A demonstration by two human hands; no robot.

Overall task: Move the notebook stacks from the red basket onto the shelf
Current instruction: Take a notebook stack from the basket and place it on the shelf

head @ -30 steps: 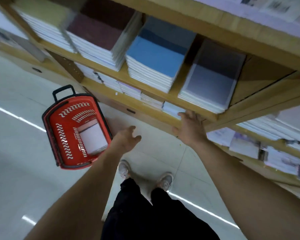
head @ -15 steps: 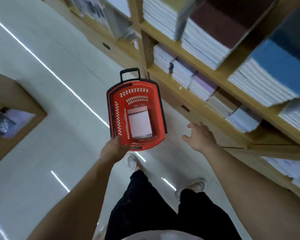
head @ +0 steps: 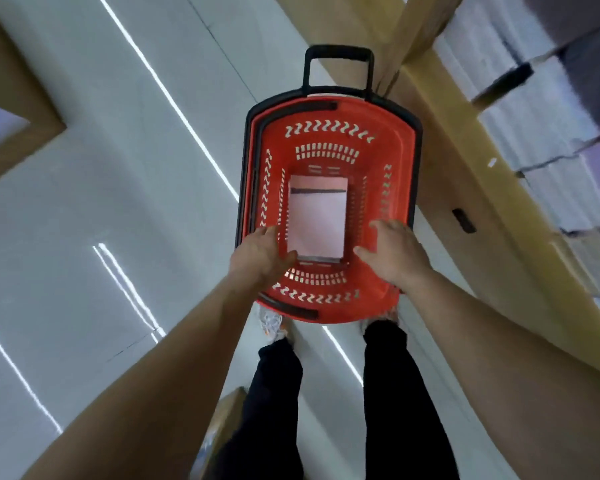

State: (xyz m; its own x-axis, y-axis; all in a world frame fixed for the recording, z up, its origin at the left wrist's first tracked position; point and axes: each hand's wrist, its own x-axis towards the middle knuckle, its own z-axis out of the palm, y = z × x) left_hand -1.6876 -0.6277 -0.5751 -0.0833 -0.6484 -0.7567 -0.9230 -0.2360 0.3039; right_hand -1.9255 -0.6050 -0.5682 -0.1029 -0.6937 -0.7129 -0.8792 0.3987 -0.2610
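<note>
A red basket with a black rim and a black pull handle stands on the floor right in front of my feet. A pale notebook stack lies flat at its bottom. Both my hands are inside the basket, above the stack. My left hand hovers at the stack's left near corner with fingers relaxed and holds nothing. My right hand is spread at the stack's right side, also holding nothing. The wooden shelf runs along the right.
White and purple notebook piles fill the shelf's lower tiers at the right. A wooden display corner juts in at the left. Glossy white floor spreads to the left. My legs and shoes are below the basket.
My view swung from the shelf down to the basket. Both hands left the shelf edge and came down into the basket, either side of the notebook stack.
</note>
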